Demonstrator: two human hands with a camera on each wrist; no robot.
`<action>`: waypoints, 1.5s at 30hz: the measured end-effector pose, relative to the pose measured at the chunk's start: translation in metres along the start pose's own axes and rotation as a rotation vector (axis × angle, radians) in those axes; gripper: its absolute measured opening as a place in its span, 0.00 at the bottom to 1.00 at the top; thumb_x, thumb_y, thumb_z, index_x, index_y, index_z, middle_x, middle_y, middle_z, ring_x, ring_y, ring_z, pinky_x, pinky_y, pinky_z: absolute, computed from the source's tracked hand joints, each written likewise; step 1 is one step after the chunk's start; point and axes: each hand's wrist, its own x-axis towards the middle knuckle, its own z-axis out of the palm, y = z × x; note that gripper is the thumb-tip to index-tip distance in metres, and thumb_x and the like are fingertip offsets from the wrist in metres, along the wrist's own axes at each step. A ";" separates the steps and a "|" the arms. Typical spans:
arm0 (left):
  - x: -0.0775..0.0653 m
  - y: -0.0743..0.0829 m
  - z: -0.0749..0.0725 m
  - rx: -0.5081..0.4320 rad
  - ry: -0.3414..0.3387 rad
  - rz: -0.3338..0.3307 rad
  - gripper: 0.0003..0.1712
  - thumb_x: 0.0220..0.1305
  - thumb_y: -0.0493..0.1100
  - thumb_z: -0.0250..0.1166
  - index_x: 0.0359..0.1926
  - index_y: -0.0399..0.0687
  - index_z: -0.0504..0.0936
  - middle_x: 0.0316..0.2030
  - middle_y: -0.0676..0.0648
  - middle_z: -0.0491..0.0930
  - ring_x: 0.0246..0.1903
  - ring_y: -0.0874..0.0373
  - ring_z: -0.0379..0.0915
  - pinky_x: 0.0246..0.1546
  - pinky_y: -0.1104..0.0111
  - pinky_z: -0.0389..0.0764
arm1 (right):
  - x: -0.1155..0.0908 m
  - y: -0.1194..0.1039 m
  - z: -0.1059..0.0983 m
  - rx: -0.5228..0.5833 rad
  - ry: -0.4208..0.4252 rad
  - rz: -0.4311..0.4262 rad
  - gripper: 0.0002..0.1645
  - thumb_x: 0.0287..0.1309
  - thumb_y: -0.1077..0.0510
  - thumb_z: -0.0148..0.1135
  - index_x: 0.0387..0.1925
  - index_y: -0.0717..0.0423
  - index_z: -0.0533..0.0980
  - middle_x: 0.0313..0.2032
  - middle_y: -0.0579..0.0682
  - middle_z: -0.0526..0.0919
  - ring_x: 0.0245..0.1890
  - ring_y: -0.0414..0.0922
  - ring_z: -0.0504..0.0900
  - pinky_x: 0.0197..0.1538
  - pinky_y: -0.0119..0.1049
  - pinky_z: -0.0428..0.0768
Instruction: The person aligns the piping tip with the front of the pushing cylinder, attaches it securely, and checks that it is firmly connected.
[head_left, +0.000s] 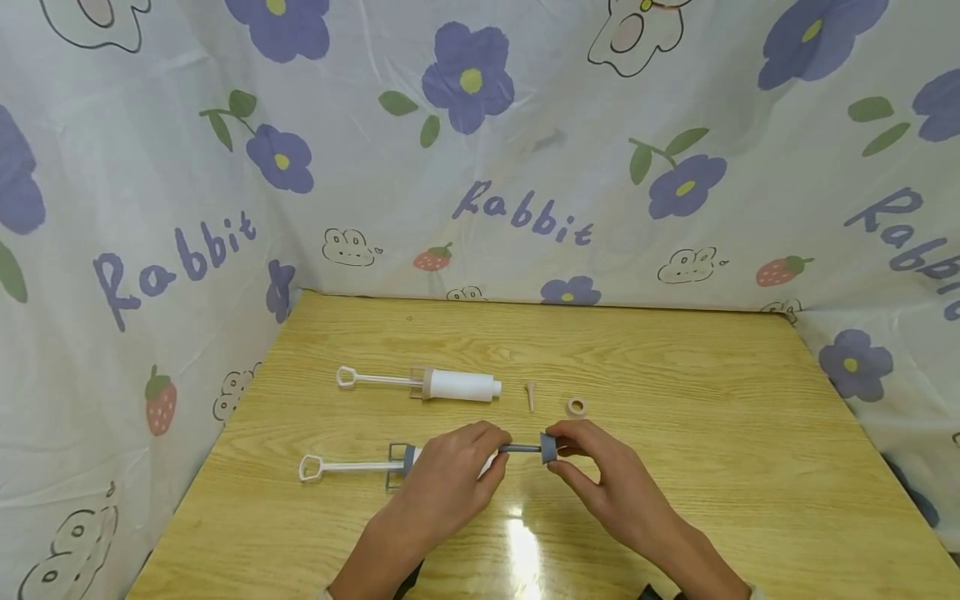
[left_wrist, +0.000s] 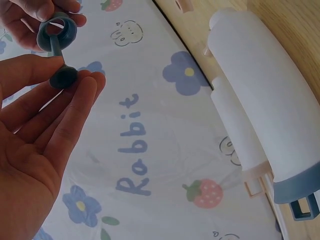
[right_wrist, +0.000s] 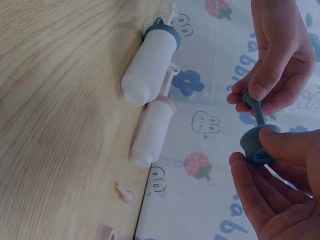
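The right hand [head_left: 617, 479] pinches the blue ring [head_left: 548, 448]. Left of that ring, the left hand [head_left: 453, 468] pinches the blue nozzle [head_left: 522, 448] by its wide end.

Left hand [head_left: 456, 467] pinches slim blue-grey rod [head_left: 522, 448]; right hand [head_left: 621, 479] pinches blue-grey cap [head_left: 548, 448] at rod's right end. Beyond: beige-trimmed syringe [head_left: 459, 385], small beige nozzle [head_left: 531, 394], beige ring [head_left: 576, 413] on wooden surface [head_left: 712, 383].
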 end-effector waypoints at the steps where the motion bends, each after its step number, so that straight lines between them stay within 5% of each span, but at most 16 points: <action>1: 0.000 0.000 0.000 0.000 0.001 0.001 0.07 0.65 0.37 0.72 0.44 0.44 0.87 0.41 0.49 0.88 0.38 0.60 0.87 0.34 0.71 0.87 | 0.000 0.000 0.000 0.002 0.001 0.001 0.24 0.60 0.64 0.72 0.57 0.48 0.77 0.49 0.37 0.84 0.48 0.36 0.87 0.51 0.34 0.87; 45: 0.003 0.002 0.003 -0.013 0.015 0.034 0.07 0.66 0.37 0.71 0.44 0.43 0.86 0.41 0.50 0.88 0.38 0.61 0.86 0.33 0.72 0.85 | 0.006 -0.004 0.008 0.044 -0.034 -0.013 0.21 0.64 0.62 0.70 0.56 0.43 0.77 0.49 0.36 0.83 0.49 0.36 0.87 0.52 0.35 0.87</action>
